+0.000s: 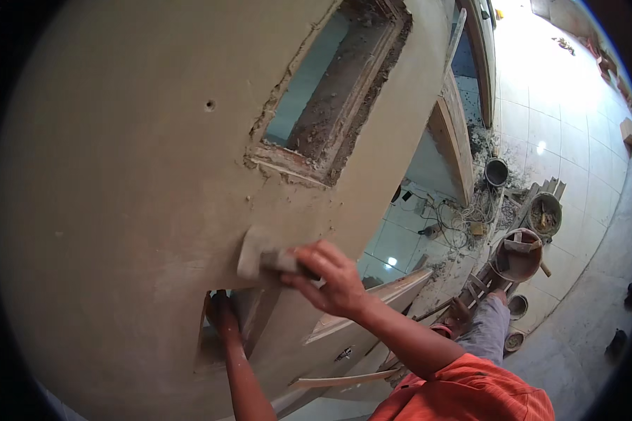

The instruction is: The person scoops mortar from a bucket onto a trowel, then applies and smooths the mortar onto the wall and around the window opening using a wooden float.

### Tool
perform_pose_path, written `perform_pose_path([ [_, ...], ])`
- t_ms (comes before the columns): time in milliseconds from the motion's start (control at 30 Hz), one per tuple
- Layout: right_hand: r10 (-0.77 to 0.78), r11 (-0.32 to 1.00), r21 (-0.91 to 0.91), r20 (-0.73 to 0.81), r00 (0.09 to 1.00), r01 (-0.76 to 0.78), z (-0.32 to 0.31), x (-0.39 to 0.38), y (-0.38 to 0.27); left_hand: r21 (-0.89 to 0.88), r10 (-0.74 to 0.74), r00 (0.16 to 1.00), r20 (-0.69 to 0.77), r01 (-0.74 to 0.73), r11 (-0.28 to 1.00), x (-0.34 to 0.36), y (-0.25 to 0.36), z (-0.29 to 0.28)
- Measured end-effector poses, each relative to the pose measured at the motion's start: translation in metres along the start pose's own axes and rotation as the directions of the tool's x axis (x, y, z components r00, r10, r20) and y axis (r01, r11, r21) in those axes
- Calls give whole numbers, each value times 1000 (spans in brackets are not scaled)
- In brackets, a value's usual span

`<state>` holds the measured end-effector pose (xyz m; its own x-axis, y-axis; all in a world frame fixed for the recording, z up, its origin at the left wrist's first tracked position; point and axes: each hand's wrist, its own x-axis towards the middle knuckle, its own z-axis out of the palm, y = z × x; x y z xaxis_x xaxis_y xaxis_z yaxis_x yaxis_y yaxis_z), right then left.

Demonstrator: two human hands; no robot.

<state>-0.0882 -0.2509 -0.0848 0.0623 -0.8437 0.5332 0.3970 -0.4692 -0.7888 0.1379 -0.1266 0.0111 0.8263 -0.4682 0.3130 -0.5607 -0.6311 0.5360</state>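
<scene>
Head view: holding trowel point(257, 257) in right hand point(328, 278), grip closed round the handle; blade just left of the fingers, at plastered wall point(133, 210), long axis roughly up-picture. Left hand point(225, 321) in small opening point(258, 313) below; cannot tell its hold.

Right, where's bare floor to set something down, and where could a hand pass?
Bare floor lies between the topmost bucket and the brown block. A hand could probably pass through the upper opening, above the right hand and its flat tool. Crowded: the lower opening, where the left hand reaches in, and the floor around cables and other buckets.
</scene>
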Motion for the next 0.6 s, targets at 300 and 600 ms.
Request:
perform_pose_path([
  [300, -160, 950, -293, -171, 972, 104, -29, 45, 28, 7, 154, 987, 51, -154, 988, 14, -18, 0],
  [600, -143, 980, -151, -61, 988, 133, -14, 3, 6, 51, 195, 976, 94, -200, 978, 11, -15, -6],
])
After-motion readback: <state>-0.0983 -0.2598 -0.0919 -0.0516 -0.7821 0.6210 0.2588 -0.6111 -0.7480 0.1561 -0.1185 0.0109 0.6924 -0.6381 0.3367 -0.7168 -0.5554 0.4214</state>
